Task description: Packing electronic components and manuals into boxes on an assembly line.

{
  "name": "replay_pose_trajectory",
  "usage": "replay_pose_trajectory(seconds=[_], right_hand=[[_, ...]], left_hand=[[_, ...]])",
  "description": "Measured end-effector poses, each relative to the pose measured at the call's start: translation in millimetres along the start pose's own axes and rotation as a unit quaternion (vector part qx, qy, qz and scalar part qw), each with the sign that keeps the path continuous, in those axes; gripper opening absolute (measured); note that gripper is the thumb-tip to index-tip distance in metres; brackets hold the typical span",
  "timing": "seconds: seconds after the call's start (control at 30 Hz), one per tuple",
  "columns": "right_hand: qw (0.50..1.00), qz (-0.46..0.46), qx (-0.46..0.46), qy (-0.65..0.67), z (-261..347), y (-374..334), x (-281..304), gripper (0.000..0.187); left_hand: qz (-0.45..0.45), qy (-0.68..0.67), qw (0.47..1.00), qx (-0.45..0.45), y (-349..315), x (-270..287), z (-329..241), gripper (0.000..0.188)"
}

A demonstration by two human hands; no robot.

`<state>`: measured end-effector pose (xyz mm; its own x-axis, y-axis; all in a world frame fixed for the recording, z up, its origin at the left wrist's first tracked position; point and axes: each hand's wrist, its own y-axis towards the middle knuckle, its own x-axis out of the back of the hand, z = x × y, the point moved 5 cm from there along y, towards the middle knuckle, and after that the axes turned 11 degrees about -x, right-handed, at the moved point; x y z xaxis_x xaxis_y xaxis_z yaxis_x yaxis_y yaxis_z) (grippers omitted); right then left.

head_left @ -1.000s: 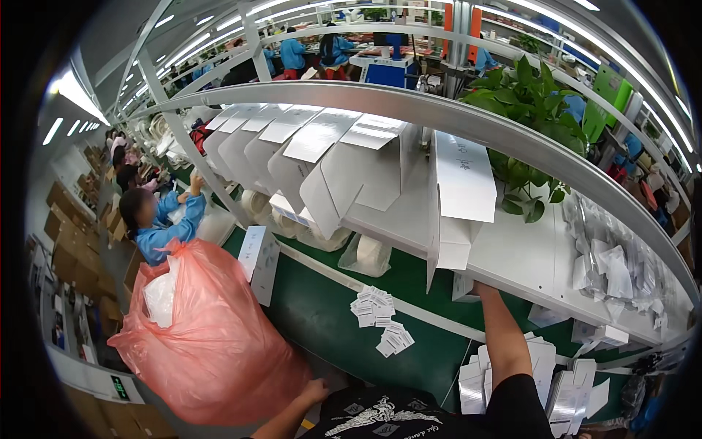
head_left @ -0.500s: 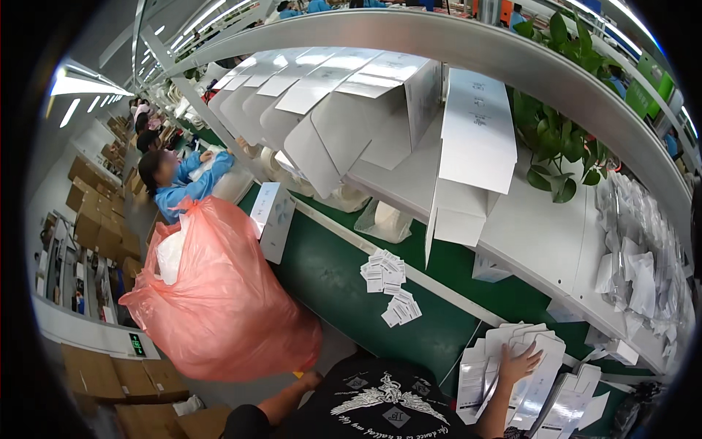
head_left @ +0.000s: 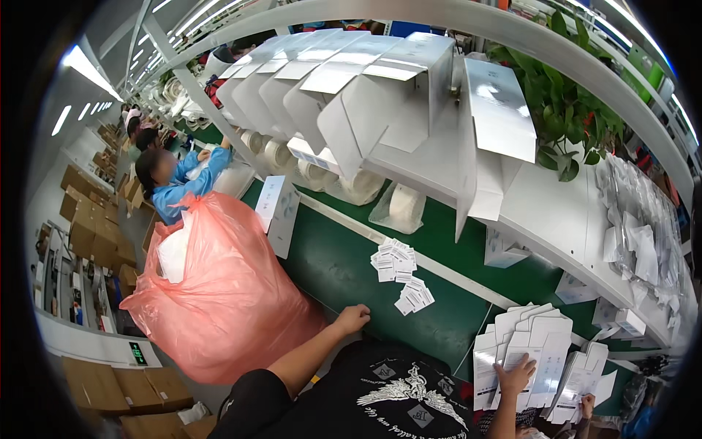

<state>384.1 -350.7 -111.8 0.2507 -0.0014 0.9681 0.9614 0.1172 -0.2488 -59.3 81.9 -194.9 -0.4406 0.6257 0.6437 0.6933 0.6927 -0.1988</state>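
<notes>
My left hand hovers by the near edge of the green tabletop, its fingers curled in and nothing visible in them. To its left bulges a big pink plastic bag with white material showing at the opening. Over at the lower right, my right hand lies with spread fingers on a fanned stack of flattened white cartons. Beside that stack is a second batch of flat cartons, touched by another person's hand. Small printed labels lie in two loose piles mid-table.
Open white boxes line a raised shelf, with clear plastic bags at its right end. Wrapped white rolls sit beneath it. A white carton stands beyond the pink bag, near a person in blue.
My left hand has come up from beside the pink bag to the table's edge. My right hand has slid down slightly over the cartons. The other person's hand now shows.
</notes>
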Motion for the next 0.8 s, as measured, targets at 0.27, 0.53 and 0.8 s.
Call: replay_pose_trajectory(seconds=[0.27, 0.53, 0.8], right_hand=[[0.969, -0.115, 0.191, 0.106, -29.9, -2.3, 17.0, 0.065], [0.964, -0.165, 0.209, 0.0, 58.1, -77.9, 226.6, 0.028], [0.873, -0.108, 0.476, 0.02, 290.0, -203.2, 219.2, 0.029]], left_hand=[[0.131, -0.054, 0.988, -0.063, -20.4, -7.2, -42.8, 0.032], [0.071, -0.053, 0.906, -0.414, 5.5, 37.5, -286.4, 0.042], [0.029, 0.097, 0.917, -0.385, 24.8, 55.2, -330.1, 0.011]])
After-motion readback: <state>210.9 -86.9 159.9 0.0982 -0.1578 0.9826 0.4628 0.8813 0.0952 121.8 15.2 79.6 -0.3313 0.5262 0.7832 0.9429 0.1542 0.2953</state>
